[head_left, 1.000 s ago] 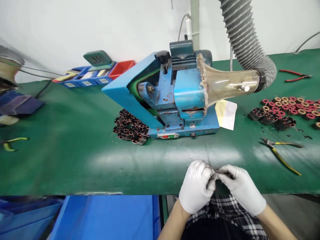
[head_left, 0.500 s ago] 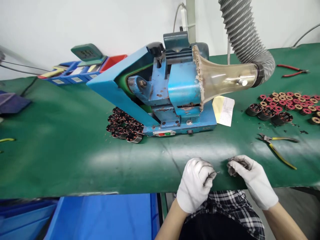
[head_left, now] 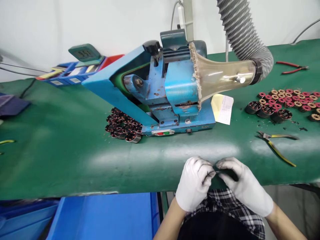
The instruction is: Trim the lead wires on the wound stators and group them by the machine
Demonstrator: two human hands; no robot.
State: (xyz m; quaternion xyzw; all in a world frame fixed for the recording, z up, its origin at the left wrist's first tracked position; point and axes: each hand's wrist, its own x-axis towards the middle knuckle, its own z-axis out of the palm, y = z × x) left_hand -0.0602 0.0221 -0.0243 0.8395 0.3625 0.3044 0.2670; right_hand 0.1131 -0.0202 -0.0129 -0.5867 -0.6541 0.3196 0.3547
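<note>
Both white-gloved hands meet at the near edge of the green rubber-topped bench [head_left: 75,150]. The left hand [head_left: 193,183] and the right hand [head_left: 243,186] pinch a tiny dark wire-like piece [head_left: 217,172] between their fingertips; what it is I cannot tell. Behind them sits the blue belt-sanding machine [head_left: 160,90], with yellow-handled pliers [head_left: 276,145] off to the right.

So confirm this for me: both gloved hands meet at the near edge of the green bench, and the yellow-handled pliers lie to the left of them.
Not quite. In the head view the left hand and right hand do meet at the near edge of the green bench, but the yellow-handled pliers lie to the right of them, below the red and tan wound parts.
</note>
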